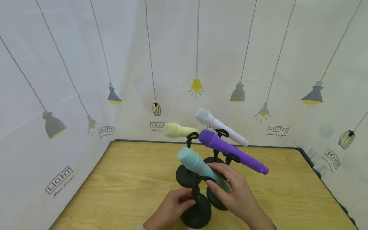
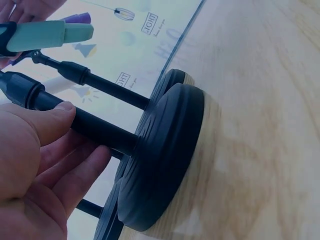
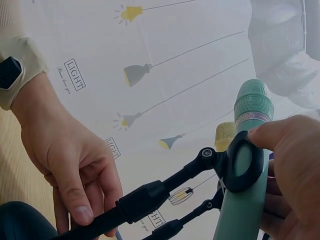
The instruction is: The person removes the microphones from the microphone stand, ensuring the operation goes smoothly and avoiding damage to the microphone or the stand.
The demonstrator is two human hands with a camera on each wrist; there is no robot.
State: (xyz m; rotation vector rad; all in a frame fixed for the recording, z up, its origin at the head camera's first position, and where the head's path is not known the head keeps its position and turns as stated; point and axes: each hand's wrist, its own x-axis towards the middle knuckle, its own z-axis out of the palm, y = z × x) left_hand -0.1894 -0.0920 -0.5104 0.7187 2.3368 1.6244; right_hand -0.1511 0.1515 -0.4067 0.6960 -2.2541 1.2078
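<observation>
A mint green microphone [image 1: 191, 159] lies tilted in the clip of the nearest black microphone stand [image 1: 196, 210]. My right hand [image 1: 237, 190] grips its lower body beside the clip; the right wrist view shows the thumb at the clip's edge [image 3: 245, 165]. With thumb and fingers, my left hand [image 1: 176, 203] holds the stand's upright pole [image 2: 95, 120] above the round base [image 2: 165, 160]. Just behind, a purple microphone [image 1: 233, 151] sits slanted in another stand's clip. Farther back are a pale yellow microphone [image 1: 178, 130] and a white microphone [image 1: 221, 126], each at a stand.
The wooden table [image 1: 132, 179] carries the stands close together, their round bases near one another. A pale wall sheet [image 1: 172, 64] printed with hanging lamps encloses the table's back and sides. A dark edge strip [image 1: 304, 156] runs along the table's right side.
</observation>
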